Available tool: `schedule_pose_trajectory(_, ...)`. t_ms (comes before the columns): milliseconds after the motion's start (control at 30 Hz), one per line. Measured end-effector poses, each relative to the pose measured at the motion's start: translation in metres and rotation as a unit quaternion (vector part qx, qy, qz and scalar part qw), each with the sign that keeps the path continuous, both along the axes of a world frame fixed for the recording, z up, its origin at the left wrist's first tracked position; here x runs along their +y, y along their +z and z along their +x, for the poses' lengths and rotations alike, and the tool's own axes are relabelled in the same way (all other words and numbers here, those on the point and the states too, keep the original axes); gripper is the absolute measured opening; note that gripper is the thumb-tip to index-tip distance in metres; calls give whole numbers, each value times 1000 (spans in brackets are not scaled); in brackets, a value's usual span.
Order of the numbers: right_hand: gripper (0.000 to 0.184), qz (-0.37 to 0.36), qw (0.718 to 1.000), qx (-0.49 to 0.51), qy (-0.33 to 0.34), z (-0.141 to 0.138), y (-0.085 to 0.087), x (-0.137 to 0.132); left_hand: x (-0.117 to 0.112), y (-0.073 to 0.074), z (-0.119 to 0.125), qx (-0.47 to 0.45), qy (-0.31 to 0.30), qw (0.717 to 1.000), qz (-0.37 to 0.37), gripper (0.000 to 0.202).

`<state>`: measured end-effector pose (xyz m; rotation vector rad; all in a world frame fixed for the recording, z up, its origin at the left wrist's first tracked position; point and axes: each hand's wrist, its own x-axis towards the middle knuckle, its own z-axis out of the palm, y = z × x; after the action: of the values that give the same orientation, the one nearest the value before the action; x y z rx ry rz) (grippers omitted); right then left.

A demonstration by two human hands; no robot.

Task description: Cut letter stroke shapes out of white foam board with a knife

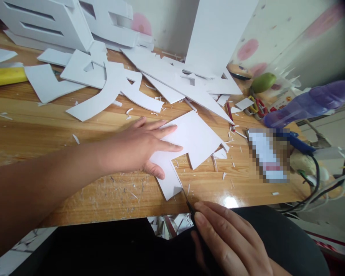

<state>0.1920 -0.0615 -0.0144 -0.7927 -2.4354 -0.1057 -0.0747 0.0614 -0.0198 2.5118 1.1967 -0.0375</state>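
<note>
A white foam board piece (194,136) with angular cut-outs lies flat near the front of the wooden table. My left hand (152,145) rests spread on it, fingers apart, pressing its left part. In my right hand (227,234) is a thin, dark-handled craft knife (190,207), gripped at the table's front edge. Its blade tip meets the edge of the board's lower strip. Thin white shavings lie around the piece, and a small offcut sits by its right corner. Most of the knife's handle is hidden by my fingers.
White cut shapes (103,92) pile up behind, with a tall white panel (218,38) leaning at the wall. A yellow-handled tool (7,76) lies far left. On the right are scissors (257,107), a purple bottle (310,101), a blurred-out object (267,155) and cables (319,188).
</note>
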Motion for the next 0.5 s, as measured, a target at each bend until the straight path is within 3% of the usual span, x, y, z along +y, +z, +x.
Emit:
schedule_pose_trajectory(233,13,38,998,56,16,0,-4,7,1,1,0,9,-8,1000,-1,76)
schedule_pose_trajectory(500,26,31,995,87,37,3,-16,6,0,1,-1,4,-10,1000,1,76)
